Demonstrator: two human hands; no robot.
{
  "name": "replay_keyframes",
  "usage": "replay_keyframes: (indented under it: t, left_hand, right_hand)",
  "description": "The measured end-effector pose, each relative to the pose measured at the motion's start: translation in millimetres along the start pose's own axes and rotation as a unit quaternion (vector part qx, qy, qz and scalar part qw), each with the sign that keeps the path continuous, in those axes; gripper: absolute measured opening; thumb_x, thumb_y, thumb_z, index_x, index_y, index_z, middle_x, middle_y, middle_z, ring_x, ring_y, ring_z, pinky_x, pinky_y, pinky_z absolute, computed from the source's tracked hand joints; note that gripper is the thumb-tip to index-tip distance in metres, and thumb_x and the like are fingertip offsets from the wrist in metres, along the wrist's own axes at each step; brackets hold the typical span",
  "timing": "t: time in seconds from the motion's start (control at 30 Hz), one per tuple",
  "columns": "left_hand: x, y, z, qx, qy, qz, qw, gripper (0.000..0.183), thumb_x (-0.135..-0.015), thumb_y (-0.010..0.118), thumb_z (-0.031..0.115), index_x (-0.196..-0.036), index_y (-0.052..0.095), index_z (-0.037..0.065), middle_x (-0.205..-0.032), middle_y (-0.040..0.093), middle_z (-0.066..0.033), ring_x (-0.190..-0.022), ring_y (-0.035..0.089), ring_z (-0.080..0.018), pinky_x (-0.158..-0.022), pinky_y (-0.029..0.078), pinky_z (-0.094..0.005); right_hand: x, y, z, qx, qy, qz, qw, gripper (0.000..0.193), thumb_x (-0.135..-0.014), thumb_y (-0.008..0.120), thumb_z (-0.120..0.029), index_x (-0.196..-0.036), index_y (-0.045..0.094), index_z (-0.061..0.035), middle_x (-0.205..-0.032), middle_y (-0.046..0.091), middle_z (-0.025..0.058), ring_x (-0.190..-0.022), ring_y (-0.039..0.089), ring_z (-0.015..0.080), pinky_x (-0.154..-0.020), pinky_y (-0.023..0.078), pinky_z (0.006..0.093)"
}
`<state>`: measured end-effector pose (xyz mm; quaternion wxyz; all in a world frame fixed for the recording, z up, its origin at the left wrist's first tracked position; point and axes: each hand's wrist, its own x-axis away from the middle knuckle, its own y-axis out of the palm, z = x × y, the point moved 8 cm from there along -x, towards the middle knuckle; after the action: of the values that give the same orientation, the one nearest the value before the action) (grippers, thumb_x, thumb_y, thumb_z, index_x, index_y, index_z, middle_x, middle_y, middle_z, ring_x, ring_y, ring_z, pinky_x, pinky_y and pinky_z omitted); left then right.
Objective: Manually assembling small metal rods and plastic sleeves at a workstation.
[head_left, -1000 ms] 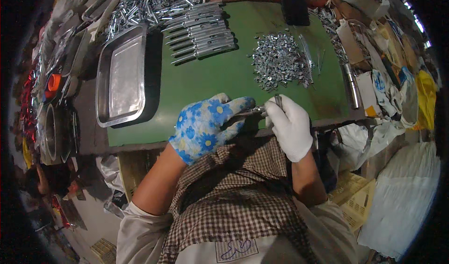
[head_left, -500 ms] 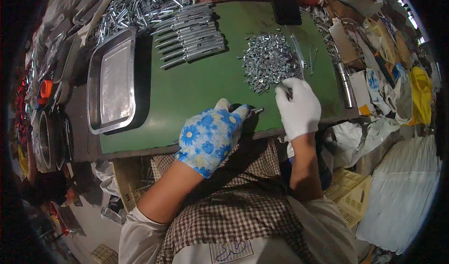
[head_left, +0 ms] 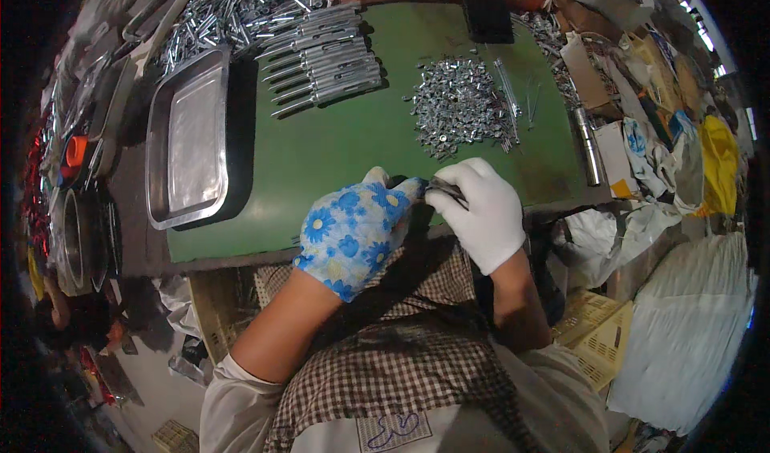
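My left hand (head_left: pixel 353 228), in a white glove with blue flowers, is closed around a slim silvery metal rod, mostly hidden by the fingers. Right against its fingertips is my right hand (head_left: pixel 481 212) in a plain white glove. Its thumb and fingers pinch a dark, narrow metal tool (head_left: pixel 445 186); the exact kind does not show. Both hands meet above the near edge of the green mat (head_left: pixel 321 156). Beyond them lies a heap of small silvery metal fittings (head_left: pixel 461 104). Farther left, several pointed metal rods (head_left: pixel 325 68) lie side by side.
An oblong metal tray (head_left: pixel 154 172) stands at the left. Loose metal rods (head_left: pixel 233 16) pile up at the far left. Thin pins (head_left: pixel 507 92) lie beside the fittings. A dark flat slab (head_left: pixel 485 8) sits at the back, a metal cylinder (head_left: pixel 588 144) at the right edge.
My right hand has moved left and nearer, from the edge of the fittings heap to my left hand's fingertips, with the dark tool still pinched. My left hand has barely moved.
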<state>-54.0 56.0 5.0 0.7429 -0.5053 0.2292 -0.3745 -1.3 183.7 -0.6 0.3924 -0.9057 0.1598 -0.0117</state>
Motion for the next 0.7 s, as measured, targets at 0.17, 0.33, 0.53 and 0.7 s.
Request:
replay_keyframes:
  t: [0.17, 0.33, 0.53, 0.7]
  left_hand:
    - [-2, 2, 6, -0.002, 0.013, -0.004, 1.000, 0.032, -0.084, 0.063, 0.019, -0.116, 0.062, 0.018, -0.093, 0.058, -0.0137, -0.073, 0.063, -0.0331, -0.063, 0.052, -0.0428]
    - [-5, 5, 18, -0.015, 0.040, 0.010, 0.999, 0.033, -0.082, 0.061, 0.017, -0.114, 0.062, 0.016, -0.090, 0.059, -0.0132, -0.071, 0.065, -0.0280, -0.059, 0.052, -0.0397]
    - [-4, 7, 15, 0.012, 0.015, -0.017, 1.000, 0.031, -0.085, 0.061, 0.017, -0.116, 0.061, 0.017, -0.089, 0.057, -0.0139, -0.072, 0.063, -0.0340, -0.062, 0.052, -0.0435]
    - [-5, 12, 14, 0.000, 0.011, -0.022, 1.000, 0.030, -0.085, 0.062, 0.016, -0.115, 0.061, 0.017, -0.090, 0.058, -0.0140, -0.072, 0.063, -0.0335, -0.062, 0.052, -0.0432]
  right_hand:
    - [-12, -36, 31, 0.068, 0.025, 0.174, 0.982, 0.018, -0.080, 0.069, -0.019, -0.092, 0.068, -0.0052, -0.085, 0.062, 0.0110, -0.077, 0.063, 0.0261, -0.070, 0.049, 0.0331]
    - [-27, -28, 44, 0.140, 0.082, 0.148, 0.976, 0.020, -0.081, 0.068, -0.024, -0.090, 0.068, -0.0068, -0.086, 0.062, 0.0101, -0.077, 0.062, 0.0278, -0.068, 0.048, 0.0363]
    - [-14, -28, 45, 0.150, 0.117, 0.123, 0.974, 0.019, -0.084, 0.064, -0.026, -0.095, 0.067, -0.0117, -0.093, 0.063, 0.0103, -0.081, 0.063, 0.0313, -0.071, 0.050, 0.0394]
    - [-20, -25, 39, 0.133, 0.051, 0.126, 0.982, 0.017, -0.081, 0.067, -0.019, -0.093, 0.067, -0.0074, -0.090, 0.063, 0.0093, -0.082, 0.064, 0.0269, -0.072, 0.049, 0.0345]
